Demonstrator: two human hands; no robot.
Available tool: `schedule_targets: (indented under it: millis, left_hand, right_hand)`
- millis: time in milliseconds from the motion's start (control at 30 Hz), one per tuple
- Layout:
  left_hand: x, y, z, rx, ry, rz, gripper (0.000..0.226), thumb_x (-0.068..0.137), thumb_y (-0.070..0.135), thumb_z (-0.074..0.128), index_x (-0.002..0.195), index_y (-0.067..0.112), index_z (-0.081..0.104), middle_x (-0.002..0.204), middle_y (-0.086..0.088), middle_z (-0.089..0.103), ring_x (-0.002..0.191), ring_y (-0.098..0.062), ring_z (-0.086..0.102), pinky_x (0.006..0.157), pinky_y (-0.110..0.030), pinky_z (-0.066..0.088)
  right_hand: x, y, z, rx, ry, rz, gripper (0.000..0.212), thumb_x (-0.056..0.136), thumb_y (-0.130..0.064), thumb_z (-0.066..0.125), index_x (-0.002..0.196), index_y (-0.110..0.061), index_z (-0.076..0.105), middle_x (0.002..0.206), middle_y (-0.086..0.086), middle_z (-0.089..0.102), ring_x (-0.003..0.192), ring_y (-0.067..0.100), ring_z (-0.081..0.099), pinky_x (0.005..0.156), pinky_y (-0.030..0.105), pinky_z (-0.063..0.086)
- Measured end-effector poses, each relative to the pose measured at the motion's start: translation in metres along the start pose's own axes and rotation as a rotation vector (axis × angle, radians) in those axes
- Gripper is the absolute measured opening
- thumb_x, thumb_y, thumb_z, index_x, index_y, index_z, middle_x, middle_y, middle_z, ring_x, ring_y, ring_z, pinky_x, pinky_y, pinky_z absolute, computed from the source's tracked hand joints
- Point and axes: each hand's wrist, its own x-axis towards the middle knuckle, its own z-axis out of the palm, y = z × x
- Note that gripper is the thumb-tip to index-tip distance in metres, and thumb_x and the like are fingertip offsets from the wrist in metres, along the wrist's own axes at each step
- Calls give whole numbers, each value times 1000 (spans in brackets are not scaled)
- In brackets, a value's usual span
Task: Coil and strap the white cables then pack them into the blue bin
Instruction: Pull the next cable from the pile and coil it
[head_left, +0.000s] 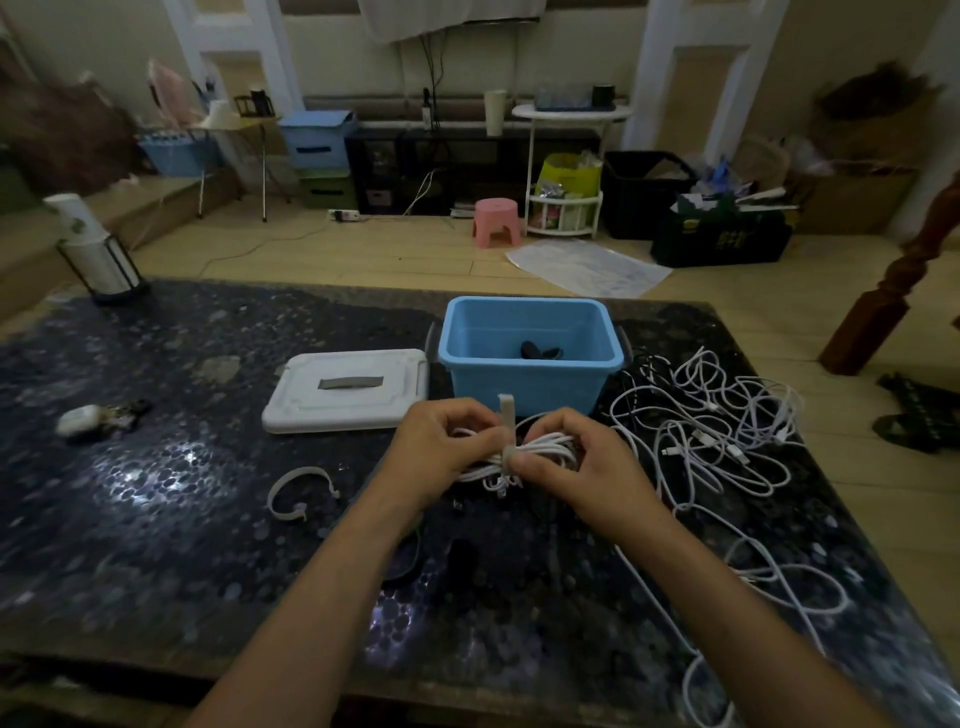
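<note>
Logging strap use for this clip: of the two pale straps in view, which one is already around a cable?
The strap between both hands, wrapped round the coiled cable with its tail sticking up. The other strap lies curled and unused on the table, left of the hands.

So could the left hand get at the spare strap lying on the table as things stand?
Probably not right away: the left hand is holding the coiled cable with the right hand. Once it lets go, the spare strap lies uncovered to its left.

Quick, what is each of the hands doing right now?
Left hand: fingers curled, gripping the coiled white cable.
Right hand: gripping the same coil, thumb pinching the white strap wrapped round it.
</note>
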Motion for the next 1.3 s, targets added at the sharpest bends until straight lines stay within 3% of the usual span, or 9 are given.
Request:
schedule_targets:
  millis: [300, 467, 567, 700, 800, 967, 1100, 1167, 1300]
  left_hand:
    - [-3, 3, -1, 3, -113, 80, 11, 79, 7, 81, 85, 15, 76, 81, 1, 76, 77, -7, 70, 73, -20, 55]
    - [-4, 1, -1, 87, -131, 153, 10, 79, 9, 81, 87, 15, 76, 81, 5, 75, 76, -3, 68, 71, -17, 51]
    - [-4, 0, 0, 152, -106, 211, 10, 80, 11, 81, 86, 18, 77, 83, 5, 75, 76, -2, 68, 71, -17, 52]
    - [-6, -4, 0, 283, -137, 238, 14, 81, 21, 81, 92, 26, 76, 88, 10, 75, 84, -6, 70, 78, -32, 58]
    - [-7, -5, -1, 307, -169, 231, 19, 80, 23, 80, 95, 32, 73, 91, 12, 74, 87, -6, 70, 81, -36, 58]
    - [-6, -5, 1, 315, -155, 245, 16, 80, 19, 78, 91, 28, 72, 86, 9, 74, 83, -9, 70, 78, -39, 57]
    - [-3, -8, 0, 229, -69, 195, 9, 81, 21, 79, 84, 25, 71, 78, 3, 73, 74, -14, 69, 72, -38, 55]
    - [-2, -8, 0, 202, -51, 189, 9, 82, 22, 80, 80, 22, 71, 75, 0, 73, 69, -10, 67, 67, -33, 53]
    - [-4, -8, 3, 331, -54, 230, 23, 81, 46, 67, 79, 23, 67, 72, 6, 69, 68, -8, 64, 65, -31, 52]
  right_hand:
    - [1, 0, 0, 426, -12, 249, 19, 81, -8, 79, 97, -4, 69, 89, 10, 73, 84, 23, 73, 79, 38, 61]
    - [-1, -4, 0, 530, -40, 338, 19, 83, -4, 75, 101, -1, 67, 84, 12, 74, 76, 22, 73, 72, 31, 61]
    - [-1, -5, -2, 550, -59, 390, 20, 87, -6, 72, 105, -1, 68, 89, 14, 75, 80, 24, 74, 76, 33, 62]
    - [1, -5, -2, 635, -47, 481, 14, 89, -6, 67, 103, -1, 69, 90, 16, 75, 76, 19, 74, 68, 29, 61]
    - [1, -5, -2, 699, -50, 521, 10, 90, -6, 65, 99, -4, 67, 85, 13, 75, 71, 16, 73, 64, 27, 60]
    - [2, -5, -4, 701, -54, 511, 8, 92, -12, 64, 99, -8, 66, 91, 12, 76, 73, 19, 73, 70, 31, 61]
    - [2, -7, -7, 656, -102, 413, 33, 86, -21, 70, 117, -12, 63, 105, 16, 73, 87, 26, 72, 88, 40, 60]
    - [1, -8, -6, 579, -88, 352, 41, 80, -19, 75, 119, -12, 62, 106, 18, 73, 88, 27, 72, 85, 39, 60]
    - [-1, -10, -2, 477, 22, 310, 25, 86, -7, 73, 110, -3, 65, 92, 20, 74, 77, 28, 74, 69, 31, 61]
